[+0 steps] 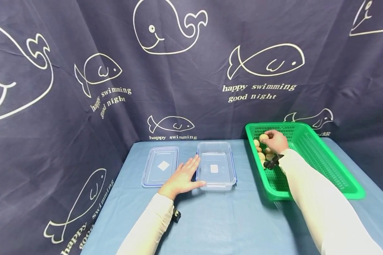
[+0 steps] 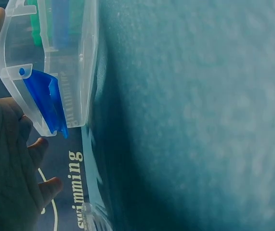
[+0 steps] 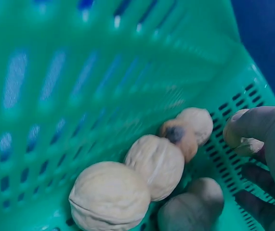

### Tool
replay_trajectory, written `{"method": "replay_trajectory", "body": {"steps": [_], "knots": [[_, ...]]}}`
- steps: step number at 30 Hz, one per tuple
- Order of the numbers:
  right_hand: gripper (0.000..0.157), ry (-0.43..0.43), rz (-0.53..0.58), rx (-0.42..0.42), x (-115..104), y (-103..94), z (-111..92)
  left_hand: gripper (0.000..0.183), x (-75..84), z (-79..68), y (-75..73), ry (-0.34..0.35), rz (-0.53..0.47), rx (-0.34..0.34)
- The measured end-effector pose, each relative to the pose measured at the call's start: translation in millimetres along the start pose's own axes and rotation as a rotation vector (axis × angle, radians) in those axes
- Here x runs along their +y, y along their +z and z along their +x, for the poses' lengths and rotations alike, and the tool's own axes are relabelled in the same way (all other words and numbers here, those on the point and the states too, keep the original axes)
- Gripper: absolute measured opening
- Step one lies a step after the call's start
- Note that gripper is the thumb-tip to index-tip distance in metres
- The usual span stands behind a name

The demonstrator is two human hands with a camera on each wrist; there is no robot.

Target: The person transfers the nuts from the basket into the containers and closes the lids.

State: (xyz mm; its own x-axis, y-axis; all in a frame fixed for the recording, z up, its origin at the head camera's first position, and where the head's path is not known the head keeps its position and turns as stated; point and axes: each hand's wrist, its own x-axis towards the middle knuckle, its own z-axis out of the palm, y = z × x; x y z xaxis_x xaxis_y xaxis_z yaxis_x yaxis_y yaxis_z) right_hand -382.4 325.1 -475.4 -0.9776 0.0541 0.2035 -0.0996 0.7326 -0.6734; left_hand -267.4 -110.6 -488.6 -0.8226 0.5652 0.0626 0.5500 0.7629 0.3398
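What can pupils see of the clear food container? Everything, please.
The clear food container is rectangular with rounded corners and looks like plastic. A white label shows on its base, and blue clips hang at its sides. It stands upright and open on the blue tablecloth, between its lid and the green basket. The left hand touches its left side, thumb at the near corner.

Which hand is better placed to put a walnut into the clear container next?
Likely the right hand: it pinches a walnut at the green basket, whereas the left hand holds none and rests against the clear container.
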Motion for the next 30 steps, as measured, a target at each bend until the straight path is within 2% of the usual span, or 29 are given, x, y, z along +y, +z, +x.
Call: {"method": "replay_trajectory", "body": {"steps": [9,16,23,30], "knots": [[0.044,-0.031,0.029,0.041,-32,-14.2,-5,0.101,-0.5,-0.4,-0.3,-0.007,-0.013,0.003],[0.044,-0.046,0.061,0.081,-48,-19.2,-9,0.100,0.3,-1.5,-0.8,-0.004,0.007,-0.004],[0.047,-0.052,0.095,0.074,-63,-20.0,-17,0.099,0.7,-3.4,0.4,-0.019,0.042,-0.009],[0.046,-0.071,0.140,0.075,-77,-19.6,-22,0.100,6.1,-3.8,-3.0,-0.016,0.033,-0.014]]}}
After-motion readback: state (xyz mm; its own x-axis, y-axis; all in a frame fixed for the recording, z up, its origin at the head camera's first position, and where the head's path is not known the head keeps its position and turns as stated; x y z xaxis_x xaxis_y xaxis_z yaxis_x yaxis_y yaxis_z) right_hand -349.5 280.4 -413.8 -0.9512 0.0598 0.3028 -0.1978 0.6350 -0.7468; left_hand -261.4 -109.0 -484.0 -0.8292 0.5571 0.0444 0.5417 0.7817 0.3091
